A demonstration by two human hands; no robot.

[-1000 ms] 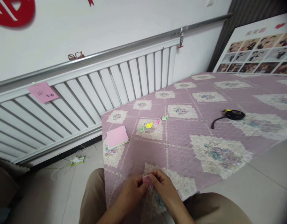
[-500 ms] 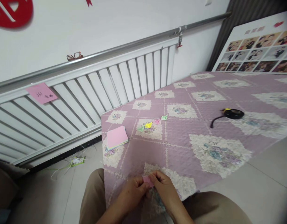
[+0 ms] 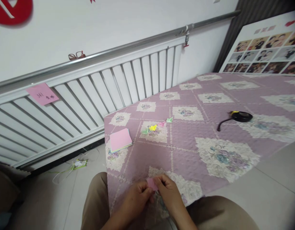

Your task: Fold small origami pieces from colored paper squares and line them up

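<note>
A small folded piece of pink paper (image 3: 152, 184) is pinched between both of my hands, close to the table's near edge. My left hand (image 3: 140, 193) grips it from the left, thumb on top. On the other side my right hand (image 3: 166, 188) holds it between thumb and fingers. Farther along the cloth stand several small folded paper pieces in a row: a green one (image 3: 144, 131), a yellow one (image 3: 152, 127), a pink one (image 3: 161, 124) and another green one (image 3: 169, 120). A stack of square paper (image 3: 120, 139), pink on top, lies at the left.
The purple quilted tablecloth (image 3: 183, 156) has floral patches. A black and yellow tape measure (image 3: 242, 116) with a strap rests at the right. Behind are a white radiator (image 3: 128, 83) with a pink note (image 3: 43, 94), glasses (image 3: 76, 55) on the pipe, and a photo board (image 3: 264, 48).
My hands stay in nearly the same place, still holding the pink paper. The view has shifted very slightly; the things on the table have not moved.
</note>
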